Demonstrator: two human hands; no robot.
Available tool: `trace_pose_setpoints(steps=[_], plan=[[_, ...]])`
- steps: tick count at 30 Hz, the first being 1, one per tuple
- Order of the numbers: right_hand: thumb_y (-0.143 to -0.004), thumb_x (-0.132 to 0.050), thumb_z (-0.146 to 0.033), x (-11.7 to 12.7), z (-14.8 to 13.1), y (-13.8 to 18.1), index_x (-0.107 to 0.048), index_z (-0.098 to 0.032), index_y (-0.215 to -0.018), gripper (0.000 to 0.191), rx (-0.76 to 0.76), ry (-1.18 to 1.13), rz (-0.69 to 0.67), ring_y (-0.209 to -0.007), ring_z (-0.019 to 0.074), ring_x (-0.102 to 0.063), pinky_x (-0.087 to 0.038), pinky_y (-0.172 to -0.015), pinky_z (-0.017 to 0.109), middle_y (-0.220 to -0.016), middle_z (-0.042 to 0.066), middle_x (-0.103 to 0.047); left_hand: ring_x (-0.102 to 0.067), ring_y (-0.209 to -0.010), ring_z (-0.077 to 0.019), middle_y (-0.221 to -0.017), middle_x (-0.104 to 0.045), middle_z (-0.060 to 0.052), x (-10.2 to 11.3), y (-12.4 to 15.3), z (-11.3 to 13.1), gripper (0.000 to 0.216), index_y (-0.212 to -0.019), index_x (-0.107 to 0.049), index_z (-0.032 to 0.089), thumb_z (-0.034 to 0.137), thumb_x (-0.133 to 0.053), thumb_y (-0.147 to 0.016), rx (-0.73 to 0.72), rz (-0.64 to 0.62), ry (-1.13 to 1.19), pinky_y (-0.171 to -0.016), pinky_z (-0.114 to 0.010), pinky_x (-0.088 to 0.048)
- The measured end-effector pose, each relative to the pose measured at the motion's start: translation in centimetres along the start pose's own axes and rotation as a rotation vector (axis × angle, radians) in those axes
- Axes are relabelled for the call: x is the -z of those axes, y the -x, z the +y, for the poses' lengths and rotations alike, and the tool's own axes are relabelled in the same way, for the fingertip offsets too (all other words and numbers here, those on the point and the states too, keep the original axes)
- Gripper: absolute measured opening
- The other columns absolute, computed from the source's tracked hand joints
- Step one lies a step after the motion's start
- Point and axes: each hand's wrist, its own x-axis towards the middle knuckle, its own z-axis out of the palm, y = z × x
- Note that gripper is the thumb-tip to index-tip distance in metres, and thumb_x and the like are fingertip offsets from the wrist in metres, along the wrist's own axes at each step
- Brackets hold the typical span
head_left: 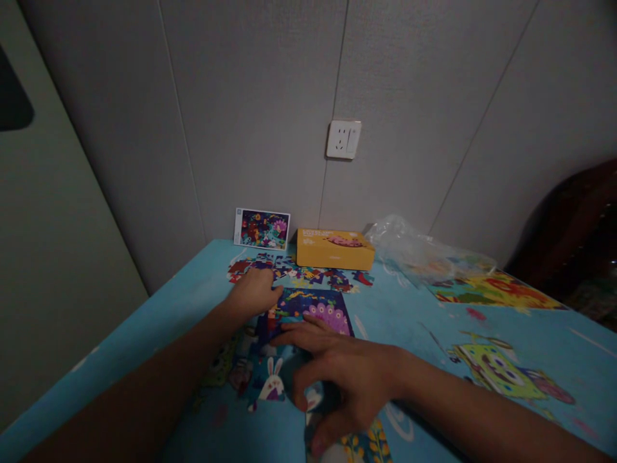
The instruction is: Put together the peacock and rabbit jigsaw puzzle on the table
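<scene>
While the left hand (255, 292) is resting beside far puzzle pieces (340, 280), its grip hidden, the right hand (335, 366), digits apart, is spanning the near puzzle (326, 315).

Bare, tapering forearms (453, 392) — bare left hand (253, 292), bare right hand (344, 370) — with slender fingers (295, 337).

Puzzle (328, 316) partly masked!
Its middle is covered by the right hand (348, 368), its near end cut by the lower edge; loose pieces (340, 280) are partly blocked by the left hand (253, 292), tiny box (335, 256) print blurred.
</scene>
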Motion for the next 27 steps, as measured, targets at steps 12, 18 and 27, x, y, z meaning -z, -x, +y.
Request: trace_pose_setpoints(steps=[12,18,27], plan=[[-0.063,-0.086,-0.041,0.9,-0.1,0.2,-0.066,-0.017,-0.070,0.032,-0.064,-0.077,0.008,-0.135,0.0276,-0.041,-0.029,-0.110,0.043,-0.146,0.011,-0.043,-0.067,-0.079,-0.0247,-0.081,-0.073,-0.010,-0.4,-0.1,0.5,0.023,-0.084,-0.070,0.015,0.031,-0.054,-0.081,-0.061,0.020,0.138,-0.069,-0.031,-0.043],[-0.067,-0.083,-0.041,0.5,0.5,0.2,-0.069,-0.017,-0.071,0.028,-0.031,-0.091,0.079,-0.129,0.0246,-0.049,-0.036,-0.107,0.037,-0.138,0.010,-0.051,-0.065,-0.071,-0.0207,-0.074,-0.071,-0.006,-0.1,0.2,1.2,0.021,-0.075,-0.070,0.016,0.027,-0.053,-0.082,-0.109,0.011,0.198,-0.065,-0.029,-0.039],[-0.089,-0.058,-0.025,2.6,5.6,2.1,-0.064,-0.019,-0.125,0.037,-0.779,0.428,0.522,-0.119,0.0268,-0.052,-0.040,-0.103,0.042,-0.128,0.015,-0.057,-0.063,-0.067,-0.0184,-0.073,-0.070,-0.005,0.2,0.5,1.7,0.020,-0.077,-0.070,0.017,0.027,-0.054,-0.083,-0.161,-0.011,0.192,-0.063,-0.027,-0.038]])
